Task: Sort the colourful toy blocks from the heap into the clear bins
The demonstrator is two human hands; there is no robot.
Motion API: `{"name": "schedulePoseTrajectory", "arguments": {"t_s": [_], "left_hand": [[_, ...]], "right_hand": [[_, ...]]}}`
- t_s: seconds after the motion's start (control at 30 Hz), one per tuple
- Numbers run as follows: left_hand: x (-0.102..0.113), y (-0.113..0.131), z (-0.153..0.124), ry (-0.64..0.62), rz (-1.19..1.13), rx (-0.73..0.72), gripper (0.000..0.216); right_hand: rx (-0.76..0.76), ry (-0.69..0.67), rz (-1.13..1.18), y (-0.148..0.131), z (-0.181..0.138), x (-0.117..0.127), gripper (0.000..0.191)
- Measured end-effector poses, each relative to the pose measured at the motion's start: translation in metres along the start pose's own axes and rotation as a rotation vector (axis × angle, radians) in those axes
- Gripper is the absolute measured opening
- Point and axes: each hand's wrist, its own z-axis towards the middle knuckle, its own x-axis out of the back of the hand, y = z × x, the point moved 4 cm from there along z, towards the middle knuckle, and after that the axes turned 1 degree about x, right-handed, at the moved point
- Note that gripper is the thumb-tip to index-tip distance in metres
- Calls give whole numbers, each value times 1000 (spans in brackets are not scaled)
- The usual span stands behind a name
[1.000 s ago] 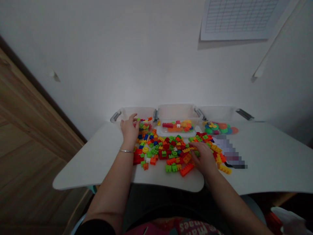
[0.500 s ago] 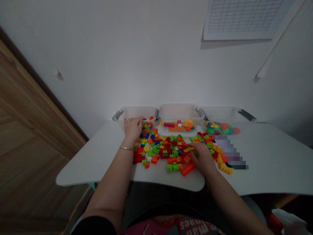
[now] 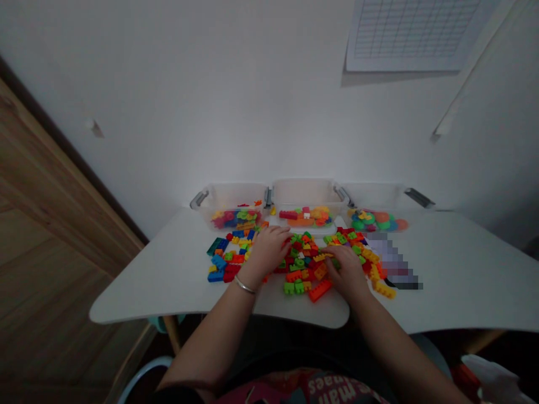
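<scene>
Head view shows both hands down in a heap of bright plastic bricks (image 3: 301, 264) on a white table (image 3: 160, 280). The left hand (image 3: 269, 247), with a thin bracelet (image 3: 244, 286) on its wrist, lies palm down with fingers loosely curled over the heap's left part; whether it grips a piece I cannot tell. The right hand (image 3: 347, 269) rests on the heap's right part, its fingertips touching a yellow brick (image 3: 322, 257), and it is unclear whether they have closed on it.

A long orange brick (image 3: 320, 290) lies just under the right fingers, on their near side. A few blue bricks (image 3: 217, 275) lie to the outer side of the left fingers. Beyond both sets of fingertips stand three clear bins: the left bin (image 3: 229, 196), the middle bin (image 3: 307, 191) and the right bin (image 3: 379, 193), each holding coloured pieces.

The hands seem to be picking through the loose bricks. Lifting one out calls for a narrow pinch from above, since its neighbours crowd it.
</scene>
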Motion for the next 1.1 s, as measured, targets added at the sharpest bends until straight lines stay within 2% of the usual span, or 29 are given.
{"name": "schedulePoseTrajectory", "arguments": {"t_s": [0.13, 0.2, 0.3, 0.47, 0.6, 0.73, 0.83, 1.0, 1.1], "left_hand": [[-11, 5, 5, -89, 22, -44, 35], [-14, 7, 5, -111, 33, -70, 30], [-13, 8, 3, -98, 104, -81, 18], [-8, 2, 4, -53, 239, -13, 21], [-15, -2, 9, -82, 179, -41, 26], [-31, -2, 13, -145, 102, -124, 38], [-41, -5, 16, -182, 101, -105, 41], [-41, -7, 18, -224, 95, -84, 35], [-39, -8, 18, -208, 83, -50, 33]], "right_hand": [[-6, 1, 10, -1, 1, 1, 17], [-6, -1, 13, -1, 1, 1, 17], [-10, 0, 18, -1, 0, 1, 18], [-24, -6, 24, 0, -1, 1, 19], [-21, -13, 24, 0, 0, 0, 19], [-1, -3, 9, 0, 0, 0, 18], [9, 8, 2, -1, 1, 1, 19], [-1, -3, 2, -1, 1, 1, 19], [-6, -3, 9, -1, 0, 1, 19]]}}
